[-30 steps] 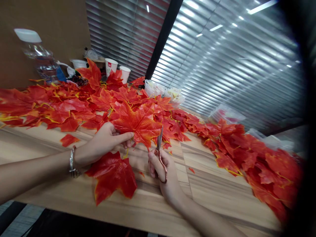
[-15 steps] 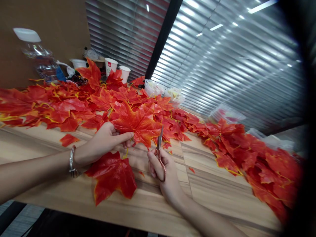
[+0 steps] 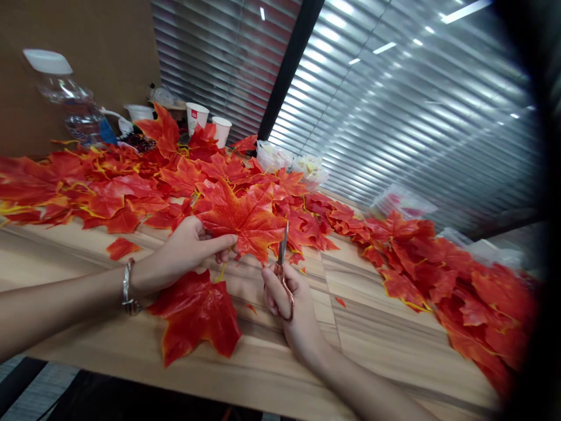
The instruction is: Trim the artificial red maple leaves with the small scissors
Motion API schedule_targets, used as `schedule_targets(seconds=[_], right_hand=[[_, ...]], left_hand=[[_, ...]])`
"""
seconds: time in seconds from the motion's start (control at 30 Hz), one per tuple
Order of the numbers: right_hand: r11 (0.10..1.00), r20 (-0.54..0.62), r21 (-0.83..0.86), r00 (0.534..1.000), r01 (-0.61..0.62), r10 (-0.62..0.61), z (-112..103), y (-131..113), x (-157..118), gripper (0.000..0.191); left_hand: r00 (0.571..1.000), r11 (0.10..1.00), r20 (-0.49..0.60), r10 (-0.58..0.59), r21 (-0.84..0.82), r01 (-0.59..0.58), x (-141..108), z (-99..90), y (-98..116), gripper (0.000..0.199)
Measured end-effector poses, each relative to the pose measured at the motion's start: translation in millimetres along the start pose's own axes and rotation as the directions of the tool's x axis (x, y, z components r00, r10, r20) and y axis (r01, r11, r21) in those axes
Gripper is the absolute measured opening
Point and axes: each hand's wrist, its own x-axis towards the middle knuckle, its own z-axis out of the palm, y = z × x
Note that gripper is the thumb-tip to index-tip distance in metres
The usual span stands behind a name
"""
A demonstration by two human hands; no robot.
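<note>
Between thumb and fingers, my left hand (image 3: 197,245) pinches an orange-red artificial maple leaf (image 3: 245,219) near its base. My right hand (image 3: 291,301) grips a pair of scissors (image 3: 283,260) with copper-coloured handles, the blades pointing up and looking closed beside the leaf's right edge. Below my left hand is a darker red maple leaf (image 3: 199,316) with a yellow stem reaching up toward my fingers; whether those fingers also hold this stem I cannot tell. Small red scraps (image 3: 340,302) lie on the wooden table (image 3: 372,351) around my right hand.
Heaped red leaves (image 3: 118,193) cover the back left of the table, and another row of leaves (image 3: 460,286) runs down the right. Behind stand a clear bottle (image 3: 79,111), paper cups (image 3: 197,117) and plastic-wrapped items (image 3: 274,156). Slatted blinds (image 3: 394,105) rise beyond.
The darker lower leaf has shifted slightly left and tilted a little. Both hands, the held leaf and the scissors stay almost where they were.
</note>
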Motion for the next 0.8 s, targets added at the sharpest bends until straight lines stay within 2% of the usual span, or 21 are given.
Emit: schedule_targets(seconds=[0.37, 0.8], right_hand=[[0.999, 0.014, -0.035, 1.0, 0.01, -0.009, -0.3, -3.5, -0.4, 0.031], [1.0, 0.021, -0.007, 1.0, 0.003, -0.003, -0.5, -4.2, 0.1, 0.032]], left_hand=[[0.999, 0.999, -0.041, -0.03, 0.036, 0.032, -1.7, 3.0, 11.0, 0.023], [1.0, 1.0, -0.012, 0.019, 0.013, -0.019, 0.1, 0.7, 2.3, 0.024]])
